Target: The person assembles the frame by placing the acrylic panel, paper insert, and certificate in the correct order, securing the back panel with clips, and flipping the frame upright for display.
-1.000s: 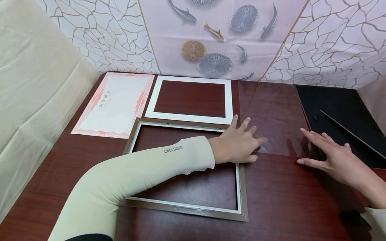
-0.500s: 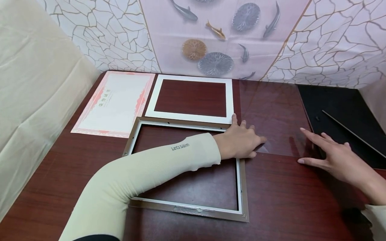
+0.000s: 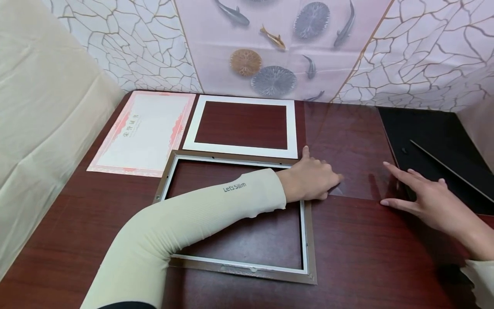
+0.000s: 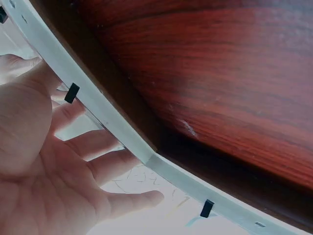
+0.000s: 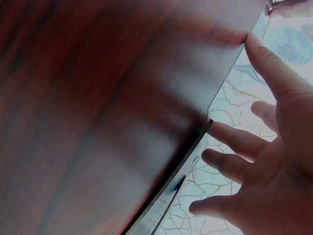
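Observation:
My left hand [image 3: 310, 178] is at the near-left corner of a clear sheet [image 3: 347, 146], over the far-right corner of an empty brown-and-silver picture frame [image 3: 270, 274]. Its index finger points away, the thumb to the right. The left wrist view shows its fingers [image 4: 105, 169] extended beyond the frame's white edge [image 4: 107, 105]. My right hand [image 3: 432, 197] is at the sheet's near-right corner, beside the black backing board [image 3: 424, 124]. Its fingers look spread; the right wrist view shows its thumb [image 5: 274, 68] at the table edge line. Contact with the sheet is hard to make out.
A white mat [image 3: 245, 150] lies behind the frame. Left of it is a pink-bordered certificate [image 3: 143, 133]. The black board carries a raised stand leg [image 3: 451, 169]. A patterned cloth [image 3: 274, 81] hangs along the table's far edge, and a pale cloth [image 3: 50, 128] covers the left side.
The left hand's spread fingers have drawn closer together at the sheet's corner, with the index finger still extended. The left forearm has shifted slightly right. The right hand stays nearly in place.

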The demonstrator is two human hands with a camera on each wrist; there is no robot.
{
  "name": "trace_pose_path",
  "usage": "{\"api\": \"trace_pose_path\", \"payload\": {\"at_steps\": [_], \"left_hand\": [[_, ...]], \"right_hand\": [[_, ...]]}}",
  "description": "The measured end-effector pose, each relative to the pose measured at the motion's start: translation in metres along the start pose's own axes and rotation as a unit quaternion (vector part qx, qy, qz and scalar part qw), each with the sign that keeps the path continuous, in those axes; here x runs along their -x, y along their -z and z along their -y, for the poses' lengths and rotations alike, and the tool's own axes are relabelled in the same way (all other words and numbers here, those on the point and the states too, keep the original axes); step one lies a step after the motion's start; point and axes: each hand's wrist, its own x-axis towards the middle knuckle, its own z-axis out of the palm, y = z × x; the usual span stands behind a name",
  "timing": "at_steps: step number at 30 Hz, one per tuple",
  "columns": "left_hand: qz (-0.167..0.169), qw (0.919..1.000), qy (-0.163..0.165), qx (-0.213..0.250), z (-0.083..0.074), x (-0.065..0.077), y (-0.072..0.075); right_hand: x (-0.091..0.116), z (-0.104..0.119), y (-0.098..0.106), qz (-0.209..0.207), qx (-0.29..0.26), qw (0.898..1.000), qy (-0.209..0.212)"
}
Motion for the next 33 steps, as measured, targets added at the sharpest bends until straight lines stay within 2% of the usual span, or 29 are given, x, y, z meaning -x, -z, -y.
{"api": "trace_pose_path", "payload": {"at_steps": [5,16,24,33], "left_hand": [[-0.009,0.9996,-0.025,-0.013,-0.003,-0.001,0.001],[0.014,0.9983,-0.052,-0.020,-0.006,-0.001,0.004],[0.016,0.9992,-0.027,-0.026,-0.006,0.000,0.008],[0.013,0.9990,-0.030,-0.029,-0.012,-0.001,0.012]], "right_hand": [[0.000,0.000,0.001,0.002,0.000,1.000,0.001],[0.000,-0.001,0.001,0.008,0.002,1.000,-0.003],[0.001,-0.002,0.002,0.013,-0.001,1.000,-0.004],[0.002,-0.003,0.002,0.011,-0.004,1.000,0.003]]}}
